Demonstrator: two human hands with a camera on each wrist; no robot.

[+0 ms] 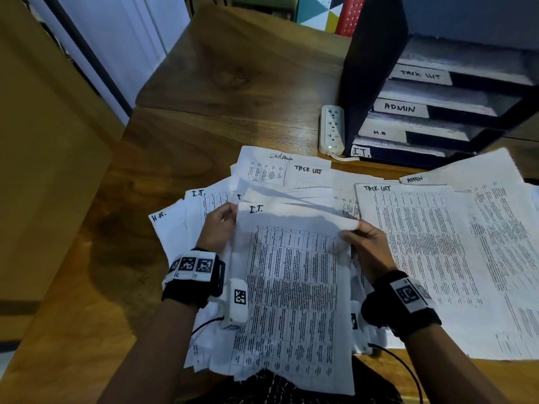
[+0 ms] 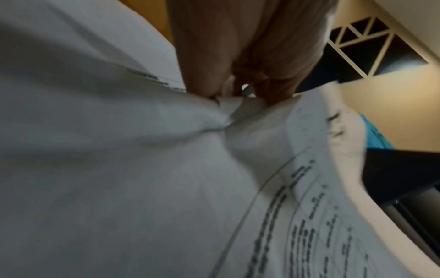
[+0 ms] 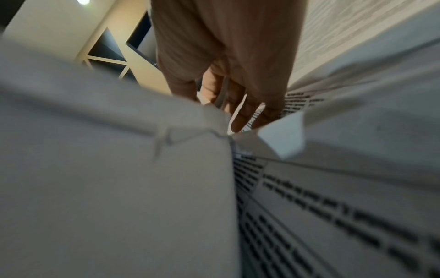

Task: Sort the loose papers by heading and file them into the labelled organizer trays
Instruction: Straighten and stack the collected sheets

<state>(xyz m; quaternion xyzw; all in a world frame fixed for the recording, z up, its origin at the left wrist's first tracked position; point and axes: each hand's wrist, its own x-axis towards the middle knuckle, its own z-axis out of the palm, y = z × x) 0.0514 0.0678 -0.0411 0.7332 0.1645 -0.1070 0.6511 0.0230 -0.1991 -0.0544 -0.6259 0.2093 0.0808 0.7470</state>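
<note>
- Sorting is in hand: a sheet headed "I.T." (image 1: 294, 275) is held up over the loose papers (image 1: 423, 243), its upper left edge pinched by the left hand (image 1: 217, 228) and its upper right corner by the right hand (image 1: 369, 249).
- Fingers of both hands are curled on the paper; in the left wrist view the sheet is seen puckered at the pinch.
- Filing appears to be the next move: the sheet would have to be carried to the bottom tray labelled "I.T." (image 1: 360, 152) of the black organizer (image 1: 376, 68), and slid in flat.
- Trays marked H.R. (image 1: 380, 132), ADMIN (image 1: 399, 107) and TASK LIST (image 1: 420, 74) are stacked above it.
- Papers are spread on a wooden desk (image 1: 233, 83); a white power strip (image 1: 332, 129) lies just beside the organizer.
</note>
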